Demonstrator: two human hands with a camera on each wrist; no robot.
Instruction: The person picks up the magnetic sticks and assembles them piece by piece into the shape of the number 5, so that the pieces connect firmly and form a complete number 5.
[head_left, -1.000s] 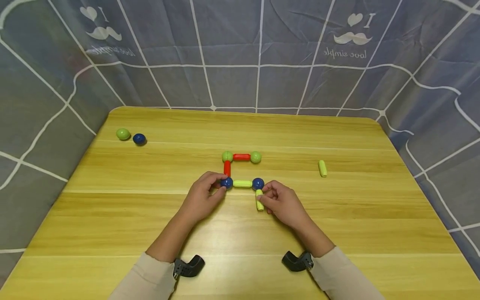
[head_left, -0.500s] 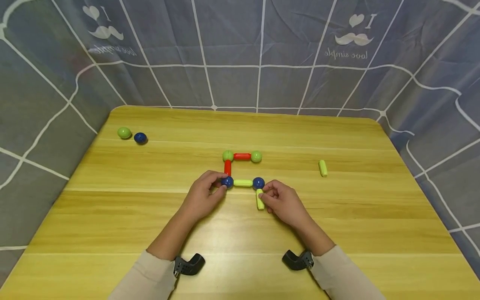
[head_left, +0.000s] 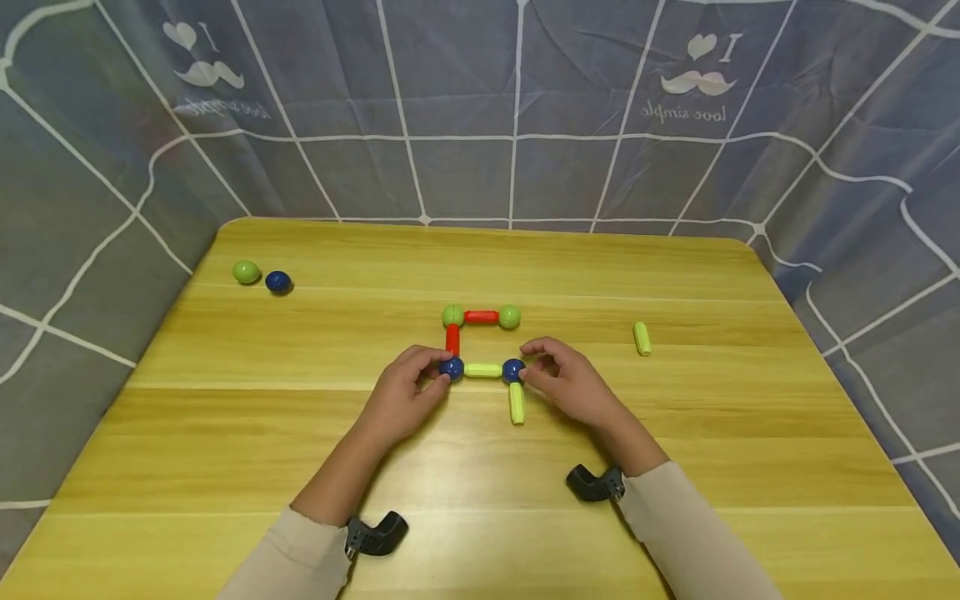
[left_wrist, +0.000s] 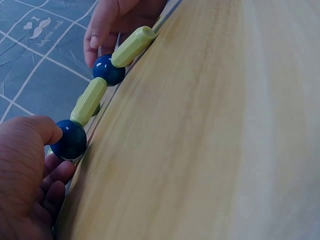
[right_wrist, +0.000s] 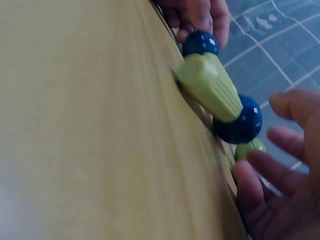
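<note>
My left hand pinches the left blue ball between thumb and fingers. From that ball a ribbed yellow-green rod runs to the right blue ball. A second yellow-green rod points from the right ball toward me, its near end free. Beside the right ball is my right hand; in the right wrist view its fingers are spread, with a gap to the ball. A red rod joins the left blue ball to a green ball, and another red rod leads to a second green ball.
A loose yellow-green rod lies to the right. At the far left of the wooden table are a green ball and a blue ball. A grey gridded cloth hangs behind and at both sides.
My right hand has let go of the near yellow-green rod and moved slightly up beside the right blue ball. That rod stays at the ball. My left hand keeps its hold.
</note>
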